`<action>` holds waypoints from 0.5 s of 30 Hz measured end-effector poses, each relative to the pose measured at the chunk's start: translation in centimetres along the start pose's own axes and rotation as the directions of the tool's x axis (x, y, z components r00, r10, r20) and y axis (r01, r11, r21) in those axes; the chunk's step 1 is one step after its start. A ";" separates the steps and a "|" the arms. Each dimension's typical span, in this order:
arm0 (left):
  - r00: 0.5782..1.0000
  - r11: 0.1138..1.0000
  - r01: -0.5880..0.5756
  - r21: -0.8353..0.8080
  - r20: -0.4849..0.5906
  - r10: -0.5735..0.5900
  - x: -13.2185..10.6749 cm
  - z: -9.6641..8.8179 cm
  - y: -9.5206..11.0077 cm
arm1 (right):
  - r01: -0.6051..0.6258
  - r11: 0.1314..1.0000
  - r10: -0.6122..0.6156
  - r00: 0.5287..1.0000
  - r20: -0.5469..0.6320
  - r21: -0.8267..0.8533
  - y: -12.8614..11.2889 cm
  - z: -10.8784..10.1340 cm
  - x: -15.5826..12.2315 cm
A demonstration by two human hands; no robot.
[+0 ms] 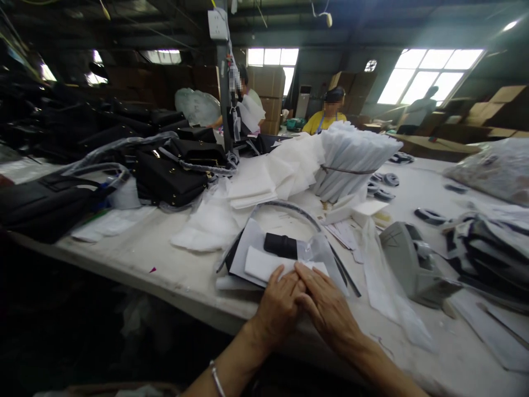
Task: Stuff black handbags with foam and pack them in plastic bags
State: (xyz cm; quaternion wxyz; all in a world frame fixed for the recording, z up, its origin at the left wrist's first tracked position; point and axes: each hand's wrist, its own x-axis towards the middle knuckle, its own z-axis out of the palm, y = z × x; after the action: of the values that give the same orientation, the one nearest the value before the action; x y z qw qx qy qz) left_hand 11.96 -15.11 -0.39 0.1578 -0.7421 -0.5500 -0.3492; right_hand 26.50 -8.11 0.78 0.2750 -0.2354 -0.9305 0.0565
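Note:
A black bag (231, 269) lies near the table's front edge, its long handle (285, 205) arching behind it. On top of the bag are a greyish translucent sheet (253, 238), a small black strap-like piece (281, 245) and a folded white foam sheet (260, 263). My left hand (279, 303) rests on the foam's near edge with its fingers bent and loosely spread. Beside and partly touching it, my right hand (326, 303) presses on the same foam with fingers stretched out. Under both palms the bag's near side is hidden.
Behind the bag stand loose white sheets (256, 187) and a tied bundle of white foam (351, 165). Black bags (173, 173) crowd the left. A grey tape dispenser (409, 262) and wrapped dark straps (491, 253) lie right. A person in yellow (324, 118) is across the table.

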 end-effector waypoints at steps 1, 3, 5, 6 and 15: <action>0.999 1.000 -0.017 0.001 0.042 0.017 0.0 -0.8 -0.4 | 0.011 1.000 -0.011 1.000 -0.005 -0.012 0.0 0.2 -0.2; 0.994 0.998 -0.043 0.034 0.105 0.039 0.1 -2.9 -1.8 | 0.056 0.998 -0.056 0.998 -0.002 -0.040 0.1 0.3 -0.3; 0.989 0.993 -0.050 0.105 0.145 0.034 0.0 -5.3 -3.8 | 0.097 0.992 -0.097 0.995 0.001 -0.077 0.1 0.3 -0.1; 0.987 0.989 -0.029 0.142 0.162 0.006 -0.2 -6.5 -5.0 | 0.106 0.990 -0.107 0.994 -0.007 -0.097 0.0 0.4 0.0; 0.978 0.994 0.030 0.103 0.202 -0.051 -1.3 -7.9 -7.3 | 0.142 0.983 -0.143 0.990 0.004 -0.120 2.2 -0.7 0.0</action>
State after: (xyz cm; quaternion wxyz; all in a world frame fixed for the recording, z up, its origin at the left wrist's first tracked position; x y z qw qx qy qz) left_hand 2.23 -18.42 3.19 0.1300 -0.7539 -0.5949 -0.2466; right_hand 27.75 -6.19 0.84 0.2659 -0.1845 -0.9460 -0.0199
